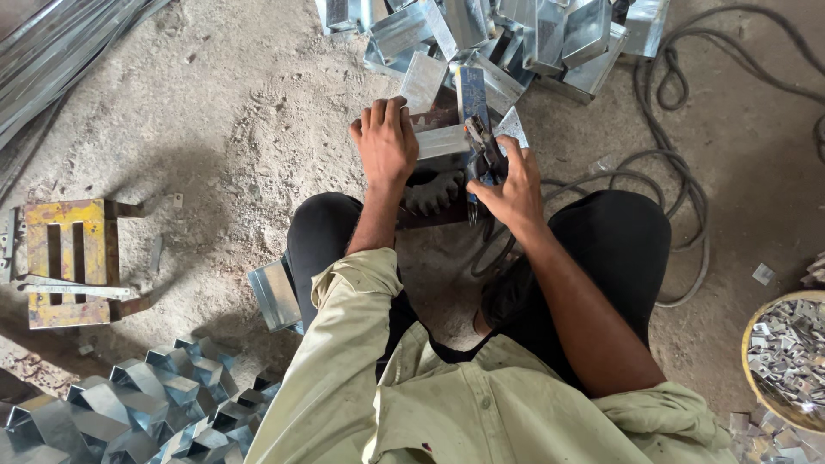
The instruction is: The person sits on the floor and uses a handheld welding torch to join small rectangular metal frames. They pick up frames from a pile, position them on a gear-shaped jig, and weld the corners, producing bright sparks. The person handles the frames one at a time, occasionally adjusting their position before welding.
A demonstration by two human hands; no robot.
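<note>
Seated on the dusty concrete floor (232, 129), a worker's left hand (384, 142) presses flat a folded grey sheet-metal piece (443, 142) at twelve o'clock, steadying it while the right hand (514, 191) grips a dark-handled cutting tool (483, 155).

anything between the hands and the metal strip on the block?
Nothing visible. The left hand already lies flat on the metal strip, pinning it to the block. The right hand grips a hand tool whose jaws meet the strip's right end. The piled metal pieces lie behind.
</note>
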